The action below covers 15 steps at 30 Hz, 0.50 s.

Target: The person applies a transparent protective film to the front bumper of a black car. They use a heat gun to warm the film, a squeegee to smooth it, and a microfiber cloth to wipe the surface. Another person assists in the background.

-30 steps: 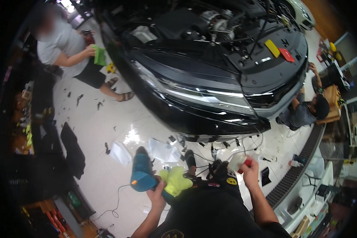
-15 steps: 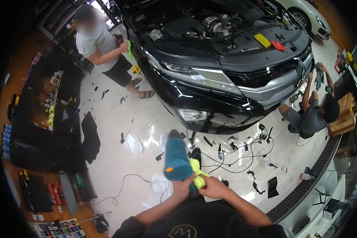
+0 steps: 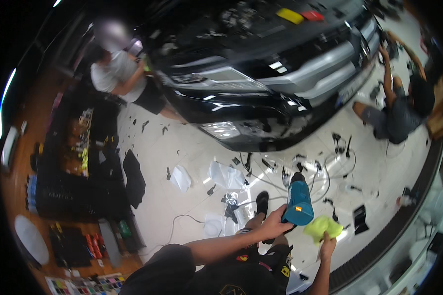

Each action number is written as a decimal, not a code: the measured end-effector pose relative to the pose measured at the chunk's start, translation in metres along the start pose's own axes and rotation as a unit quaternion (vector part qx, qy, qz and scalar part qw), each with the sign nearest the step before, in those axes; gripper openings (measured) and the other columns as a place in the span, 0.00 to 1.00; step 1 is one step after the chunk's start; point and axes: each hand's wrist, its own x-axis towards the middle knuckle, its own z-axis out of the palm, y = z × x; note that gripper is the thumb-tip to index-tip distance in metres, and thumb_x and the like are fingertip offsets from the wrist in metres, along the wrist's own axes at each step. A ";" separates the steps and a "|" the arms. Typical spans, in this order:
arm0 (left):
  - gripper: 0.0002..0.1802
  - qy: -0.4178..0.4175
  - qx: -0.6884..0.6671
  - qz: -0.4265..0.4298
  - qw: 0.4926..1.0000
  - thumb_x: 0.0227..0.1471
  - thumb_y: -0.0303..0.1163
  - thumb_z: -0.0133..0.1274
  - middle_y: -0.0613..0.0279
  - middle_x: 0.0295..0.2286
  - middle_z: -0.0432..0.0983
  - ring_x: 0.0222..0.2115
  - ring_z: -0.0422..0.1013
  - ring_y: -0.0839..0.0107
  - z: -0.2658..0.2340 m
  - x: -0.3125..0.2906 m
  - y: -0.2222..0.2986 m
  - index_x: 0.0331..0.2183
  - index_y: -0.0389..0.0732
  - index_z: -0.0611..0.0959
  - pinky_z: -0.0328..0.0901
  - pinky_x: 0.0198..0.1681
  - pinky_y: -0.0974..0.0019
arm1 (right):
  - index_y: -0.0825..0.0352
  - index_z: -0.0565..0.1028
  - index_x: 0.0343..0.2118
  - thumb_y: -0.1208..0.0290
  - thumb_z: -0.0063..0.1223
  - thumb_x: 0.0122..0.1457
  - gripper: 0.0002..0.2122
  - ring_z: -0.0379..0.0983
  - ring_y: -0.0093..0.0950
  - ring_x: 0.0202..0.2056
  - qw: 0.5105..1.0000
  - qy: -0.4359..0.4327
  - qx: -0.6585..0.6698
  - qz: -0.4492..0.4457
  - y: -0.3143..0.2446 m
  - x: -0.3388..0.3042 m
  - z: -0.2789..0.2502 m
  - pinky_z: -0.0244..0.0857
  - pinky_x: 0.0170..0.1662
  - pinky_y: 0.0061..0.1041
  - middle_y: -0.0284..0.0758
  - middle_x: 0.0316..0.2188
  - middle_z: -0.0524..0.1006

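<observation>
A teal heat gun (image 3: 299, 204) with a dark nozzle is in my left hand (image 3: 274, 225), which is wrapped round its grip. The nozzle points away from me, toward the car. Lower and to the right, my right hand (image 3: 327, 247) pinches a yellow-green cloth (image 3: 323, 228) that hangs loosely bunched above the fingers. Gun and cloth are apart. Beyond them stands a black car (image 3: 246, 118) with its front toward me, its engine bay showing. A yellow squeegee card (image 3: 290, 15) and a red squeegee card (image 3: 312, 16) lie on top behind the grille.
One person (image 3: 125, 81) stands at the car's left side; another person (image 3: 403, 105) crouches at its right front. Dark film scraps (image 3: 360, 220), white sheets (image 3: 181, 178) and a looping cable (image 3: 328, 179) lie on the floor. A black workbench (image 3: 59, 196) is at left.
My hands have separated. The heat gun has moved right in my left hand, and my right hand has carried the cloth off to the right. The view has turned.
</observation>
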 end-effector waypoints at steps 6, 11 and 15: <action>0.19 -0.023 -0.002 -0.078 0.997 0.50 0.27 0.62 0.56 0.38 0.80 0.39 0.76 0.67 0.035 0.047 -0.188 0.44 0.34 0.80 0.71 0.45 0.61 | 0.66 0.79 0.43 0.57 0.52 0.58 0.18 0.78 0.50 0.43 0.891 0.072 -0.440 0.084 0.149 0.112 -0.020 0.70 0.46 0.45 0.50 0.37 0.81; 0.20 -0.049 0.031 -0.109 0.992 0.50 0.19 0.58 0.58 0.39 0.80 0.39 0.76 0.71 0.052 0.107 -0.266 0.47 0.34 0.79 0.70 0.43 0.67 | 0.64 0.73 0.52 0.59 0.44 0.62 0.20 0.77 0.49 0.46 0.878 -0.010 -0.458 0.138 0.221 0.198 -0.017 0.70 0.50 0.47 0.49 0.42 0.81; 0.29 -0.082 0.131 -0.063 0.986 0.53 0.23 0.55 0.45 0.44 0.77 0.46 0.75 0.52 0.086 0.179 -0.353 0.57 0.34 0.68 0.68 0.50 0.58 | 0.64 0.71 0.53 0.61 0.43 0.64 0.18 0.77 0.51 0.45 0.889 0.071 -0.426 0.151 0.266 0.227 -0.012 0.69 0.48 0.48 0.51 0.41 0.80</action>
